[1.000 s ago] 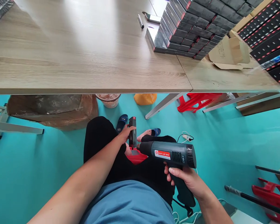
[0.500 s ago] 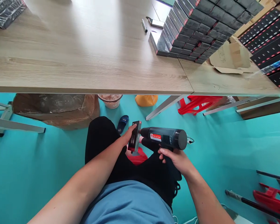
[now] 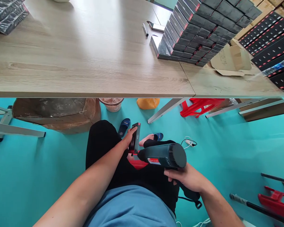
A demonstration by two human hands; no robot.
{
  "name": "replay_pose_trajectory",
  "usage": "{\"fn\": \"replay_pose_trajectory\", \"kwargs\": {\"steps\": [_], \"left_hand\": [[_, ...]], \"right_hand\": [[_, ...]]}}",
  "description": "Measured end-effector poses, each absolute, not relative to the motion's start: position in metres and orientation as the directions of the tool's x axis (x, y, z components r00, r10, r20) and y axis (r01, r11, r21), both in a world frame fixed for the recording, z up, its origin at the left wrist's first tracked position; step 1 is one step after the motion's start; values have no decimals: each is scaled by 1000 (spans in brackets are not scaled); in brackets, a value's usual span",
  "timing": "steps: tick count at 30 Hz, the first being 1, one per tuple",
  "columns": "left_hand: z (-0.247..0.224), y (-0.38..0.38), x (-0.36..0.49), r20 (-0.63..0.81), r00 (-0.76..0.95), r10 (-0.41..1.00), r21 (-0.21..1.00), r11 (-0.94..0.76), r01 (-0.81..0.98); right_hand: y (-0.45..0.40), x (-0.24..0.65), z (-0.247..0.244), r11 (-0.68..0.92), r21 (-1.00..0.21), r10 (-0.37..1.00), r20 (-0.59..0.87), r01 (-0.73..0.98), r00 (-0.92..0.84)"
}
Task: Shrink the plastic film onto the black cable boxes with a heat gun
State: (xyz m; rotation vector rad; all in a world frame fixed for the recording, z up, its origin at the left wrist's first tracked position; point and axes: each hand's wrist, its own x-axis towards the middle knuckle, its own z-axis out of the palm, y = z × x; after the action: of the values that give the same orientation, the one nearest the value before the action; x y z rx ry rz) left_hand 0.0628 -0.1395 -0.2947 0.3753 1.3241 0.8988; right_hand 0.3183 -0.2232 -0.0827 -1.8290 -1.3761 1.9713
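Between my knees, my left hand (image 3: 130, 137) grips a small black box (image 3: 135, 138) with red ends, held upright on edge. My right hand (image 3: 186, 177) is wrapped round the handle of a dark blue heat gun (image 3: 164, 155) with a red label. The gun's nozzle points left, close to the lower end of the box. From the view I cannot tell whether nozzle and box touch. A red stool (image 3: 138, 164) shows beneath me between my legs.
The wooden table (image 3: 97, 63) spans the front, bearing a tall stack of black boxes (image 3: 198, 37), a pen (image 3: 145, 30) and flattened cardboard (image 3: 232, 61). Underneath stand a large carton (image 3: 56, 115), a bucket (image 3: 112, 105) and a yellow bag (image 3: 148, 103). A power strip (image 3: 190, 143) lies on the floor.
The heat gun in my right hand has come down and slightly left, its nozzle shifting from the box's upper part to its lower end. My left hand keeps the box, turned slightly.
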Motion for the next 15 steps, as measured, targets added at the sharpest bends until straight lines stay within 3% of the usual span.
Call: {"fn": "replay_pose_trajectory", "kwargs": {"steps": [3, 7, 15], "left_hand": [[-284, -136, 57, -751, 108, 652, 513, 679, -525], [-264, -136, 50, -573, 412, 708, 273, 640, -718], [-268, -140, 44, -556, 527, 643, 212, 723, -658]], "right_hand": [[-237, 326, -93, -653, -731, 714, -682, 199, -159], [-243, 329, -110, -688, -695, 716, -696, -210, -44], [-241, 330, -126, -645, -628, 709, -704, -436, -35]]}}
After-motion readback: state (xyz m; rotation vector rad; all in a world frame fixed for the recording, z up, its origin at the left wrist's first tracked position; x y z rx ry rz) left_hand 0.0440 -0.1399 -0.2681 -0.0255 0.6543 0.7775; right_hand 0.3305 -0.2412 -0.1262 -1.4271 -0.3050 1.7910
